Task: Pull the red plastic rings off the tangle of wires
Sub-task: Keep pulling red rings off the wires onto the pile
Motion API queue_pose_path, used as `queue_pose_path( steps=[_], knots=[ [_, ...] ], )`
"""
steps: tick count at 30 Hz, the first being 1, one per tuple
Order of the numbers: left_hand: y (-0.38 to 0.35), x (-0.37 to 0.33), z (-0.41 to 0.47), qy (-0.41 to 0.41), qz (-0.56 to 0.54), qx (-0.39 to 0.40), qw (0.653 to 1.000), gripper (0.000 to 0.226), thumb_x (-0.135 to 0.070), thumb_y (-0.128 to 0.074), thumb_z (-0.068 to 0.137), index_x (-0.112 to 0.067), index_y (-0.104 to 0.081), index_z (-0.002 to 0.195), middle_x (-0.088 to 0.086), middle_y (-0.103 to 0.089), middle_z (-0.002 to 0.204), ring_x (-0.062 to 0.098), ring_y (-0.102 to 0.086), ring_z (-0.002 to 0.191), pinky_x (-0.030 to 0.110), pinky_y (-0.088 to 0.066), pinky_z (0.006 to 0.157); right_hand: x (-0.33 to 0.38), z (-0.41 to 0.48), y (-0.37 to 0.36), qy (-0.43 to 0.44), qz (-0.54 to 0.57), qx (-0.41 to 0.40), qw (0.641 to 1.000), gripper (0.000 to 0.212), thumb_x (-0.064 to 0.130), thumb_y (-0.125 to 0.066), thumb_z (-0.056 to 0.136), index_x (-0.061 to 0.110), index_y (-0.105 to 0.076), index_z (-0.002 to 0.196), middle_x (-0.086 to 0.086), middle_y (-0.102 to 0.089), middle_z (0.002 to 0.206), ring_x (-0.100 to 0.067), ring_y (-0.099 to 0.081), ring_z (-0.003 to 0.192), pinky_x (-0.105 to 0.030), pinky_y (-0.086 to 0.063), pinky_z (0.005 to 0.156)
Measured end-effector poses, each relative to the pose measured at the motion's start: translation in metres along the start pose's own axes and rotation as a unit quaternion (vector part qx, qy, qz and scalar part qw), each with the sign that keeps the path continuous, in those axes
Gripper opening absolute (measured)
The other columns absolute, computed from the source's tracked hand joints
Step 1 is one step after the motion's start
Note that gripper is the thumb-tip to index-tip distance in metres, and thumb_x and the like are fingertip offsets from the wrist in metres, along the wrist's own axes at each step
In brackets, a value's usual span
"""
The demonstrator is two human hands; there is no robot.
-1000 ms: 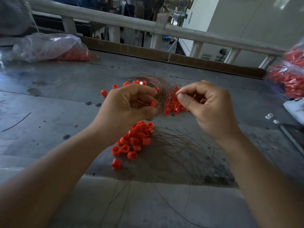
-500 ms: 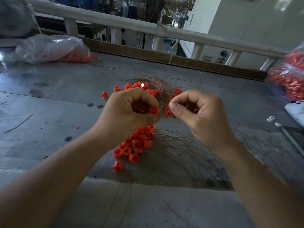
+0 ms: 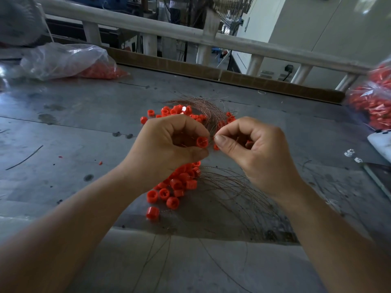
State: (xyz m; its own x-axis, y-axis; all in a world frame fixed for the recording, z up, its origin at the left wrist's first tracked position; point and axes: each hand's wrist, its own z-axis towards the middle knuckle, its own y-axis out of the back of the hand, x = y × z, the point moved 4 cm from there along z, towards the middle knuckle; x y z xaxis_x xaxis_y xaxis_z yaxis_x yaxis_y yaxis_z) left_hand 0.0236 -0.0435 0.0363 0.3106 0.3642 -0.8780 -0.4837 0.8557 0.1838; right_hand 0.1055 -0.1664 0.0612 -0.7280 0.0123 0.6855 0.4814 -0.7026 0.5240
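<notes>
My left hand (image 3: 169, 149) pinches a red plastic ring (image 3: 202, 142) between curled fingers and thumb, above the grey table. Close to its right, my right hand (image 3: 256, 153) pinches a thin copper wire between thumb and forefinger, almost touching the ring. Behind the hands lies a tangle of copper wires (image 3: 203, 106) with several red rings (image 3: 173, 109) still among the strands. A pile of loose red rings (image 3: 177, 187) lies below my left hand, and bare wires (image 3: 237, 197) fan out to its right.
A clear plastic bag with red rings (image 3: 69, 62) lies at the far left. Another bag of red parts (image 3: 372, 98) sits at the right edge, above a white object (image 3: 380, 142). A cardboard strip (image 3: 211, 75) and a white railing (image 3: 190, 37) bound the table's far side.
My two hands have drawn closer together, until the right thumb nearly meets the ring in my left hand. The ring now shows more fully at my left fingertips.
</notes>
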Motion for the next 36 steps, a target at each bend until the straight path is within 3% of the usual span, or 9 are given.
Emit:
queue_pose_path(
  steps=[12, 18, 25, 30, 33, 36],
  knots=[
    [-0.0006, 0.0011, 0.0001, 0.02, -0.033, -0.021, 0.999, 0.026, -0.017, -0.068, 0.055, -0.027, -0.067, 0.08, -0.011, -0.072, 0.078, 0.006, -0.069, 0.077, 0.015, -0.052, 0.071, 0.0013, -0.0011, 0.0033, 0.001, 0.006, -0.041, 0.999, 0.019, 0.011, -0.065, 0.082, 0.027, -0.062, 0.07, 0.013, -0.059, 0.065, -0.009, -0.054, 0.059, -0.012, -0.042, 0.054],
    [-0.0015, -0.0026, -0.0002, 0.004, -0.04, -0.018, 0.999, 0.024, -0.018, -0.069, 0.056, -0.019, -0.066, 0.079, -0.006, -0.072, 0.077, 0.01, -0.069, 0.076, 0.017, -0.053, 0.071, -0.0009, -0.0017, -0.0036, -0.008, -0.009, -0.012, 1.0, 0.014, 0.01, -0.066, 0.081, 0.02, -0.063, 0.072, 0.01, -0.058, 0.067, -0.002, -0.05, 0.056, -0.01, -0.038, 0.053],
    [-0.0016, -0.0039, 0.0005, 0.015, -0.089, -0.01, 0.996, 0.025, -0.01, -0.067, 0.057, -0.015, -0.066, 0.082, -0.008, -0.072, 0.077, 0.007, -0.069, 0.076, 0.014, -0.052, 0.07, -0.002, 0.0004, -0.0031, -0.016, -0.012, -0.013, 1.0, 0.014, 0.009, -0.066, 0.081, 0.019, -0.063, 0.071, 0.011, -0.058, 0.067, -0.004, -0.052, 0.059, -0.01, -0.039, 0.054],
    [-0.0013, 0.0002, 0.0006, 0.046, -0.18, 0.02, 0.982, 0.028, -0.003, -0.062, 0.062, -0.009, -0.067, 0.088, 0.001, -0.073, 0.084, 0.014, -0.07, 0.083, 0.018, -0.053, 0.073, -0.0019, 0.0014, 0.0002, -0.029, -0.001, -0.029, 0.999, 0.014, 0.01, -0.066, 0.081, 0.018, -0.065, 0.071, 0.007, -0.062, 0.068, -0.008, -0.054, 0.058, -0.014, -0.043, 0.053],
    [-0.001, 0.0015, 0.0006, 0.053, -0.206, 0.027, 0.977, 0.027, -0.001, -0.06, 0.063, -0.01, -0.071, 0.086, 0.004, -0.073, 0.088, 0.016, -0.07, 0.085, 0.019, -0.053, 0.074, -0.0012, 0.0012, 0.0011, -0.032, 0.003, -0.034, 0.999, 0.012, 0.009, -0.066, 0.081, 0.016, -0.066, 0.071, 0.003, -0.064, 0.069, -0.015, -0.057, 0.06, -0.021, -0.047, 0.055],
    [-0.0009, 0.001, 0.0005, 0.055, -0.214, 0.033, 0.975, 0.027, 0.0, -0.06, 0.064, -0.012, -0.075, 0.082, 0.003, -0.073, 0.088, 0.016, -0.07, 0.086, 0.019, -0.053, 0.074, -0.0008, 0.0009, 0.0012, -0.032, 0.005, -0.035, 0.999, 0.013, 0.009, -0.066, 0.081, 0.017, -0.065, 0.071, 0.005, -0.063, 0.067, -0.016, -0.057, 0.06, -0.019, -0.045, 0.054]
  ],
)
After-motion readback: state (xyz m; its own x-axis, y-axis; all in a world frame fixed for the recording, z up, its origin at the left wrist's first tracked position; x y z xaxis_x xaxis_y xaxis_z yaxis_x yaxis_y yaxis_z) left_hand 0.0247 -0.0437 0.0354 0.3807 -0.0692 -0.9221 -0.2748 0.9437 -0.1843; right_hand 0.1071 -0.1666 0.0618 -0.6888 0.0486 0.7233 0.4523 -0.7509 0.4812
